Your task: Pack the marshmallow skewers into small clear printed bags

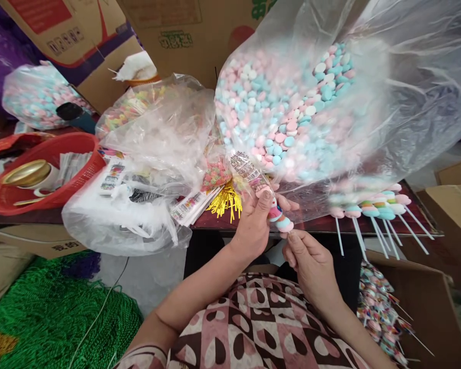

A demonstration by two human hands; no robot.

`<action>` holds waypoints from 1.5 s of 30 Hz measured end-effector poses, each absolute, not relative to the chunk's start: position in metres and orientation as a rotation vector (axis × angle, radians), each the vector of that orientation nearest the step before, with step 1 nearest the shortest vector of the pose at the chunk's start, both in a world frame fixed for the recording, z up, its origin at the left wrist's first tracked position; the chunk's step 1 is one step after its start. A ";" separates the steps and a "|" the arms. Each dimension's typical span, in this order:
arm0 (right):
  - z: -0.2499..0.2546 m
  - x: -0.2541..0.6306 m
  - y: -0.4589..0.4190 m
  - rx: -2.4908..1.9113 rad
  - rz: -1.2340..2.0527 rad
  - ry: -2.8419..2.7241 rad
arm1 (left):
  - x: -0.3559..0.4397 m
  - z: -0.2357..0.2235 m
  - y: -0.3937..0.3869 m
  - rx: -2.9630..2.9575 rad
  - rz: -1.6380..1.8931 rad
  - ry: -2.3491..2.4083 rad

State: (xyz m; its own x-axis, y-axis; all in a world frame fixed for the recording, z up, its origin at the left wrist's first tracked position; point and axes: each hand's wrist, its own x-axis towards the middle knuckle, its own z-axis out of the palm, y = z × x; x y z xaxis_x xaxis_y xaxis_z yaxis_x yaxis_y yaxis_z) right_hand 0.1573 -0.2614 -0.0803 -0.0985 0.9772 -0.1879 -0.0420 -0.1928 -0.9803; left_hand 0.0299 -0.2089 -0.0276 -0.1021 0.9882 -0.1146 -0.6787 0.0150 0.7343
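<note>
My left hand [255, 223] grips a marshmallow lollipop [281, 222] in a clear printed wrapper, its thumb lying along the front. The printed upper end of the wrapper [246, 168] sticks out above the fingers. Thumb and fingers of my right hand [311, 261] pinch at the candy's lower end; its stick is hidden there. Just beyond my hands lies a big clear bag of pink, blue and white candies [280, 138]. To the right, several unwrapped marshmallow lollipops [369, 207] rest on the table with their white sticks over the edge.
A red basket [100, 164] stands at the left, near a plastic bag of printed wrappers [126, 225]. Gold tinsel ties [227, 202] lie by the front edge. Below right, an open carton [426, 307] holds wrapped lollipops [380, 307]. Green tinsel [61, 307] heaps at lower left.
</note>
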 end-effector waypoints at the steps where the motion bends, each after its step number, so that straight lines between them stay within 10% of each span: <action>1: -0.078 0.159 -0.260 -1.258 1.450 -1.159 | 0.027 -0.026 -0.207 0.533 1.512 0.770; 45: -0.075 0.151 -0.258 -1.165 1.727 -1.016 | 0.007 -0.045 -0.222 0.592 1.354 0.661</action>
